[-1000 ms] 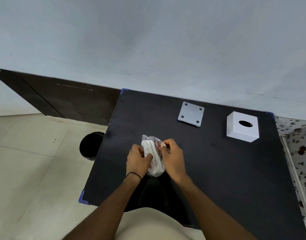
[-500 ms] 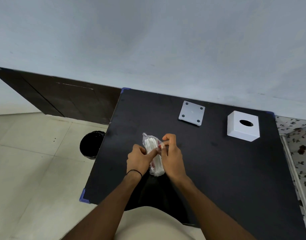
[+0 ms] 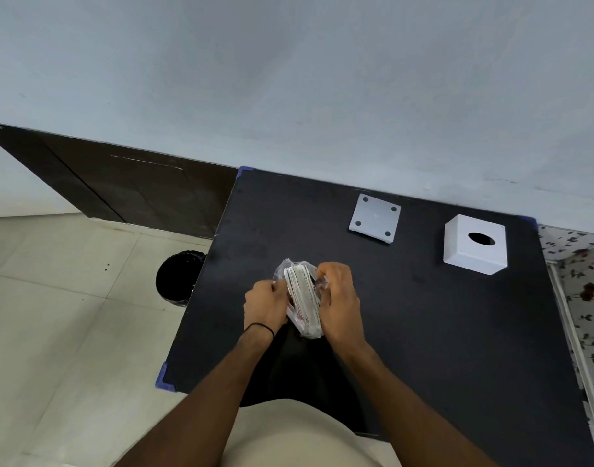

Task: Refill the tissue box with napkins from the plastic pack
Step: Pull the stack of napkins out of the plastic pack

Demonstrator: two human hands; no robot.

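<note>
A clear plastic pack of white napkins [image 3: 302, 298] stands on edge on the black table [image 3: 440, 332], near its front left. My left hand [image 3: 266, 304] grips the pack's left side. On the pack's right side my right hand [image 3: 339, 299] pinches the plastic film. The stack's top edge shows through the opened wrap. The white tissue box [image 3: 474, 245] with a round hole on top sits at the back right, well away from both hands. Its flat white base plate [image 3: 374, 219], with dark feet at the corners, lies separately to the box's left.
A black waste bin [image 3: 177, 278] stands on the tiled floor left of the table. A dark wooden panel runs along the wall at the left. A floral-patterned surface [image 3: 585, 298] borders the table's right edge. Blue tape marks the table corners.
Both hands have pulled the plastic wrap further apart, so more of the napkin stack's edge shows. The pack has stayed in about the same spot.
</note>
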